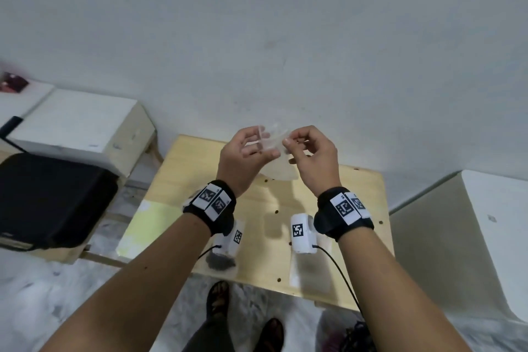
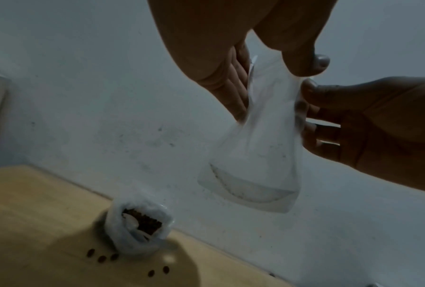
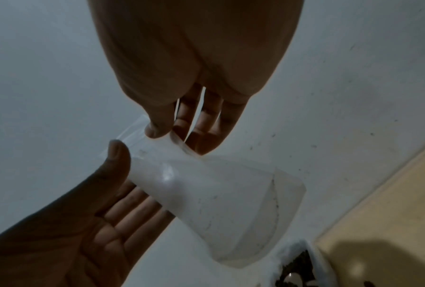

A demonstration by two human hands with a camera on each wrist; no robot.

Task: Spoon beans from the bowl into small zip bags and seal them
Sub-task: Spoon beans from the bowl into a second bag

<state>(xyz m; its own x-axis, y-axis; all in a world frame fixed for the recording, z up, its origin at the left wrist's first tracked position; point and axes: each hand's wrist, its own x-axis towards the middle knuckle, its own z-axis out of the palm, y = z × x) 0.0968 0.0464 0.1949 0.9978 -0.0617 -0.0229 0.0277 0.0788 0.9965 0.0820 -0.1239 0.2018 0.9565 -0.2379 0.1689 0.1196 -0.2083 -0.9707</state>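
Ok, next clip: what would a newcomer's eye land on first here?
Both hands, the left hand and right hand, raised above the wooden table, pinching the top of an empty clear zip bag that hangs between them. Below it, a container of brown beans stands on the table with loose beans scattered beside it.

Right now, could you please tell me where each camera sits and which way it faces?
Head: worn on the head, looking down at both hands, forearms and feet over the wooden table.
Left wrist: looks along the left hand at the empty zip bag.
Right wrist: looks along the right hand.
All three share the bag.
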